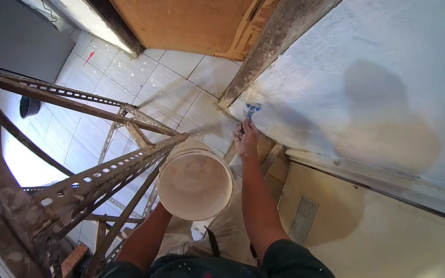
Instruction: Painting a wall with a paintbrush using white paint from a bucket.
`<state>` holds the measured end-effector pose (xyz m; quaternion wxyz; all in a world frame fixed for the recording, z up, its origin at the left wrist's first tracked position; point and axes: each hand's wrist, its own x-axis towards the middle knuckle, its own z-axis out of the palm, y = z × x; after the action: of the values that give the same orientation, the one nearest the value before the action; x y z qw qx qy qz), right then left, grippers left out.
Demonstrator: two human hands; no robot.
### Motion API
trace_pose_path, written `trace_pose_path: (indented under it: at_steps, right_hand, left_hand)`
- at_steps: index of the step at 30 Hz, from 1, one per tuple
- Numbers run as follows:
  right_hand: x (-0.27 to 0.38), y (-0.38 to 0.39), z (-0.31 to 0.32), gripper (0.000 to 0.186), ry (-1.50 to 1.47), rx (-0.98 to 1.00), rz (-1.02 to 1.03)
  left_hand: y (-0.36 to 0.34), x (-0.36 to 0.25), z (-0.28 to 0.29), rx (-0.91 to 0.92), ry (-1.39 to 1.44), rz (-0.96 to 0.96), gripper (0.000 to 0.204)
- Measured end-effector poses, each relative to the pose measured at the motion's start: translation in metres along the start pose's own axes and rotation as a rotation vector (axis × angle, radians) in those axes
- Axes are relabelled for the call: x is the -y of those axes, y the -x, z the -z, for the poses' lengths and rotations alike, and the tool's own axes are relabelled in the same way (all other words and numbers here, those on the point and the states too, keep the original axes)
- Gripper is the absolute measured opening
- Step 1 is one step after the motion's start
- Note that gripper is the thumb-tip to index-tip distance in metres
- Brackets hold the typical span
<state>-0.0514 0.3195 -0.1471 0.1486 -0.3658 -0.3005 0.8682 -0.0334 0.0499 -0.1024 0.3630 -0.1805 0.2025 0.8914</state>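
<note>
My right hand (246,139) is closed round the handle of a small blue paintbrush (253,107). The brush's wide head meets the lower edge of the white wall (325,85), beside the wooden door frame. In front of my body is a round, pale bucket (194,186) with whitish smears inside, its mouth facing up. My left forearm (147,238) runs up to the near side of this bucket. The left hand itself is hidden behind the bucket, so its grip does not show.
A rusty metal frame with perforated bars (105,172) fills the left side, close to the bucket. Ahead are a brown wooden panel (175,1) and a worn door frame (287,32). A dark container (29,107) is on the tiled floor (166,85). A cream-coloured panel (381,248) stands at right.
</note>
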Motion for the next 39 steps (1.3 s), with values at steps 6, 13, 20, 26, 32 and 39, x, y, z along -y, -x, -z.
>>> trace_pose_path:
  at_steps: [6,13,20,26,32,39]
  right_hand:
    - [-0.047,-0.055,0.088,0.024,-0.17,-0.367,-0.288]
    - [0.042,0.037,-0.059,0.022,-0.217,-0.275,-0.146]
    - [0.154,0.153,-0.115,0.022,0.103,0.167,0.315]
    - [0.091,0.072,-0.065,0.023,0.199,-0.03,0.203]
    - [0.018,-0.008,0.0,0.027,-0.021,-0.315,-0.211]
    - [0.103,0.047,-0.068,0.026,0.001,-0.25,-0.208]
  left_hand:
    - [-0.014,0.019,0.003,0.01,-0.007,0.059,0.078]
    - [0.013,-0.003,0.007,0.049,0.032,0.015,0.077]
    - [0.006,0.002,-0.015,0.223,0.121,-0.001,0.077]
    - [-0.012,0.0,-0.028,0.196,0.056,-0.012,0.076]
    - [-0.01,0.001,-0.03,0.198,-0.005,0.037,0.076]
    - [0.024,-0.015,-0.032,0.293,-0.017,-0.069,0.076]
